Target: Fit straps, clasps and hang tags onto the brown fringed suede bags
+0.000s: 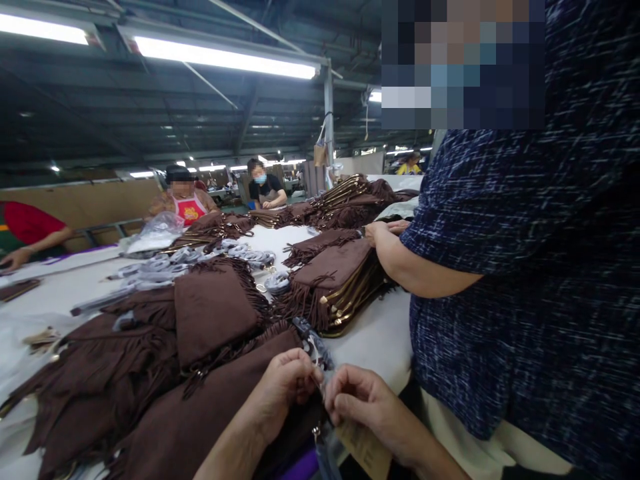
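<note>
Close in front of me, my left hand is closed in a pinch beside a grey strap wrapped in clear plastic. My right hand pinches at the other side of that strap, its fingertips a short way from the left ones. What lies between the fingers is too small to make out. Beneath my right hand hangs a tan paper tag with print on it. A small metal clasp shows below the hands. Under my left forearm lies a dark brown fabric bag.
More fringed brown bags cover the table to the left. Brown bags with gold zippers are stacked ahead, near wrapped straps. A co-worker in a dark blue patterned shirt stands close on my right, a hand at the stack. Other people work farther back.
</note>
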{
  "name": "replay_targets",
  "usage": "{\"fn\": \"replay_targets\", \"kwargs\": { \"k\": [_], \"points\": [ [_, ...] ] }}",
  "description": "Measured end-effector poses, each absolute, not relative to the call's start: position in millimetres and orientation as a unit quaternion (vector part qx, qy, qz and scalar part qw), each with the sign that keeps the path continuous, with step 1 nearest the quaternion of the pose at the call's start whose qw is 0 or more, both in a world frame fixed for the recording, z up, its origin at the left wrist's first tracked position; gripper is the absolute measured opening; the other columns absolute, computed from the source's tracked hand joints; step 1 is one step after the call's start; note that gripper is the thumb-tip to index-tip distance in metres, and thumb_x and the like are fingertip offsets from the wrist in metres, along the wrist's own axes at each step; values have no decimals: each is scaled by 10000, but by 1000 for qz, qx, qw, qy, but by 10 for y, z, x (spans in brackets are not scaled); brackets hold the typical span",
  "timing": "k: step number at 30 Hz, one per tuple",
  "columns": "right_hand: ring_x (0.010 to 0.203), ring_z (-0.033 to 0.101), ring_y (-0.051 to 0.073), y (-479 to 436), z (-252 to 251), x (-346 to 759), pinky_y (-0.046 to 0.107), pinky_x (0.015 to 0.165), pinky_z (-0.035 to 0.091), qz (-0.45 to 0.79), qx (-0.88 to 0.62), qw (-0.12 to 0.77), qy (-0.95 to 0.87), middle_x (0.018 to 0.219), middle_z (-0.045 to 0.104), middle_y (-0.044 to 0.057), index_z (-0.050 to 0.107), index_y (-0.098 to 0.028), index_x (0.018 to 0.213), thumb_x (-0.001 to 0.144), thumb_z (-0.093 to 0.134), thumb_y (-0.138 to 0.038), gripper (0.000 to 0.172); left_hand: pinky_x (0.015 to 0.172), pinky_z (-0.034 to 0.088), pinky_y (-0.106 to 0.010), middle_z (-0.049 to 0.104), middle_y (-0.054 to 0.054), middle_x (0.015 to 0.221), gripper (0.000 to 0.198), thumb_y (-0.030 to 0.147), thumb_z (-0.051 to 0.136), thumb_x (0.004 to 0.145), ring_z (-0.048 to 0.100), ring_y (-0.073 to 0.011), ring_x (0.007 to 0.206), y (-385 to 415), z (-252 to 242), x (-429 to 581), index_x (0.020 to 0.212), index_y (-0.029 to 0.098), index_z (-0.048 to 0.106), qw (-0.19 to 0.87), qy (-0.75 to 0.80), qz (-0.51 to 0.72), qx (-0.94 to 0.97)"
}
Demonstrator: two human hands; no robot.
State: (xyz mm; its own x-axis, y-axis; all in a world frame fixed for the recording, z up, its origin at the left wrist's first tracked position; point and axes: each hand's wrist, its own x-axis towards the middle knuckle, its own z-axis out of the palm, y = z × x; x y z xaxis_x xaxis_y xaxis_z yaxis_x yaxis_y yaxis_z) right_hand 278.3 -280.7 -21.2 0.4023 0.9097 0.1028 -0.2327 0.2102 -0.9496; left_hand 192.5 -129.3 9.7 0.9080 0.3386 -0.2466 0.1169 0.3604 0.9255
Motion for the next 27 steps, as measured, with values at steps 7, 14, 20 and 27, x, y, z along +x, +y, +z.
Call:
{"fn": "replay_targets", "kwargs": {
  "k": [7,14,20,27],
  "points": [
    [1212,578,291,-2839,-263,2771,419,981,448,470,-289,798,-243,1275,660,105,689,-242,1139,623,696,-261,516,593,382,-217,669,-6,678,266,277,770,563,573,-118,639,-1252,69,1826,623,173,532,861,204,85,459],
    [848,688,252,-2694,-391,2752,320,680,560,306,-510,730,-337,883,743,65,752,-224,817,778,733,-497,277,651,422,-248,740,-78,891,223,255,790,598,614,-155,721,-1212,-6,1763,651,165,593,877,213,103,419],
    [705,651,203,-2657,-392,2735,259,597,525,26,-686,573,-448,797,670,47,716,-256,1021,972,434,-379,311,668,440,-241,616,22,664,277,278,843,557,564,-130,674,-1267,-27,1707,627,163,602,865,220,149,426],
    [730,678,179,-2616,-284,2646,219,616,469,-104,-770,383,-500,843,643,27,632,-303,1165,915,416,-119,378,549,339,-207,526,48,540,422,439,859,530,430,-88,531,-1234,-181,1764,595,165,546,823,209,170,500]
  ]
}}
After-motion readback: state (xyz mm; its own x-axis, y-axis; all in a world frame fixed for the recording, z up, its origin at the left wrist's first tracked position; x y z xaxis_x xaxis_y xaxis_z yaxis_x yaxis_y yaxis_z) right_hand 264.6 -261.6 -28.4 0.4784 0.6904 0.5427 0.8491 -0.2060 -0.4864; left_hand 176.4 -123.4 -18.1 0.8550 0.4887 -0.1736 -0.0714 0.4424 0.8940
